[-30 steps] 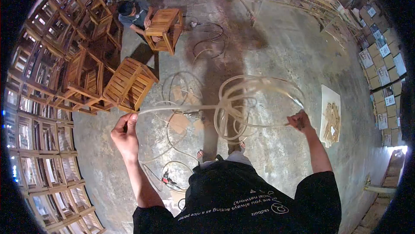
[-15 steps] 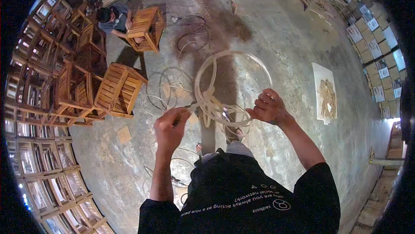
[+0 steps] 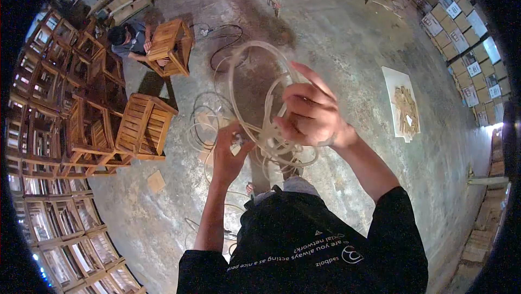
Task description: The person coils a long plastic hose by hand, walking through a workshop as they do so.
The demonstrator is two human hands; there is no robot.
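Observation:
A clear plastic hose (image 3: 232,85) hangs in loose, tangled loops in front of my body, between both hands. On the left, my left hand (image 3: 230,153) has its thumb and fingers curled around the hose at the lower side of the big loop. My right hand (image 3: 313,114) is higher and closer to the camera, its fingers bent around the hose at the loop's right side, with the index finger partly raised. Motion blurs that hand slightly, and its palm side is hidden. Lower coils of the hose dangle below both hands, over my legs.
Slatted wooden furniture (image 3: 142,125) stands on the left, beside tall stacked wooden frames (image 3: 43,98). A co-worker (image 3: 130,44) handles another slatted piece (image 3: 171,47). Thin hoses lie on the concrete floor. A white sheet with wood scraps (image 3: 406,109) and stacked cartons (image 3: 461,39) are on the right.
My right hand has moved up, left and toward the camera, pulling the loop narrower. My left hand has shifted slightly right and down, closer to the right one.

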